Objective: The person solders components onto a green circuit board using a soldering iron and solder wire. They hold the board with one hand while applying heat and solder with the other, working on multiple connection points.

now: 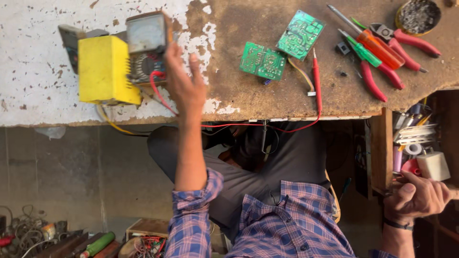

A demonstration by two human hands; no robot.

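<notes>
pale rectangular meter dial [146, 32] atop bench, beside yellow box [104, 69]

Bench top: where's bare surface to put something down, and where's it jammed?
Free: the white flaking patch at the far left of the bench, left of the yellow box. Also the brown stretch between the left hand and the green circuit boards. Crowded: the right end, with pliers, screwdrivers and a round tin.
</notes>
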